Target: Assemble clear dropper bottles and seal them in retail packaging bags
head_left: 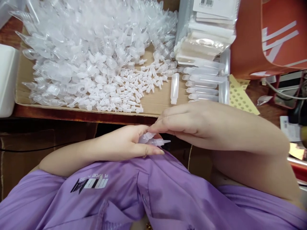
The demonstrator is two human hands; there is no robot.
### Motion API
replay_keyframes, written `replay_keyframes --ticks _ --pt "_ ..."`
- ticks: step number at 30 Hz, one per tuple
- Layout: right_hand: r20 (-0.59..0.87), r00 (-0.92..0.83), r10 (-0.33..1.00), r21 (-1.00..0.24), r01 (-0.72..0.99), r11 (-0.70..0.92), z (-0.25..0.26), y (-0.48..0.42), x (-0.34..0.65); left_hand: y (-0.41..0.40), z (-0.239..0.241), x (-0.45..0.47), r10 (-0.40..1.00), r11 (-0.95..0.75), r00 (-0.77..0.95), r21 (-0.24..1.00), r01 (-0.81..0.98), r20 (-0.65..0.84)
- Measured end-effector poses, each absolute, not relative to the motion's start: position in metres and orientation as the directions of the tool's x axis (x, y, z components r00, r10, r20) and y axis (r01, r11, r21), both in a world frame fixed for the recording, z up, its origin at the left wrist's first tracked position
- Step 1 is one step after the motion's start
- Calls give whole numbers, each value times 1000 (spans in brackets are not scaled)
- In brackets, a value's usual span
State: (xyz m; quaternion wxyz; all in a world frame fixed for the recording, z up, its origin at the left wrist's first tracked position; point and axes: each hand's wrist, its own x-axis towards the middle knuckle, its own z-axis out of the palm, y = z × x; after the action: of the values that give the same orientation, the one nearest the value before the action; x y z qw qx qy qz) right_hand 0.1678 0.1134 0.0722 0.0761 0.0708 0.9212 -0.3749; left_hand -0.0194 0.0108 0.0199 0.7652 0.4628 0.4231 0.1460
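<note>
My left hand (124, 143) is curled around a small clear plastic dropper bottle (155, 141) whose pointed tip sticks out to the right. My right hand (192, 123) lies over it from the right, its fingertips pinched together on the bottle's upper end. Both hands meet just below the table edge, above my purple shirt. On the cardboard sheet (158, 103) beyond them lies a big heap of clear caps (91, 38), a scatter of small white nozzle plugs (129, 92) and a single empty bottle (175, 88).
A row of finished bottles (203, 84) lies at the right of the cardboard beside stacked clear packs (206, 35). An orange box (271, 38) stands at the right, a white container (7, 80) at the left, a yellow perforated sheet (241, 95) near my right wrist.
</note>
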Motion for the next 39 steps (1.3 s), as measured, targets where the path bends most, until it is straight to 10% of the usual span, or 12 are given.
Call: replay_keyframes --ticks 20,25,28,35,39 --pt "-202 -940 275 -757 328 566 62 103 172 16 28 -16 610 569 614 816 100 -501" --pt "-57 -660 749 -245 737 630 76 136 166 14 37 -14 580 775 542 617 -137 -608" --pt "-205 -613 763 46 773 633 71 155 153 12 36 -12 595 778 546 593 -207 -590" --pt "-328 -635 700 133 702 700 53 167 138 10 30 -13 637 749 539 609 -261 -551" --pt "-216 -623 751 -104 780 617 69 150 154 8 28 -16 630 749 561 611 -256 -537"
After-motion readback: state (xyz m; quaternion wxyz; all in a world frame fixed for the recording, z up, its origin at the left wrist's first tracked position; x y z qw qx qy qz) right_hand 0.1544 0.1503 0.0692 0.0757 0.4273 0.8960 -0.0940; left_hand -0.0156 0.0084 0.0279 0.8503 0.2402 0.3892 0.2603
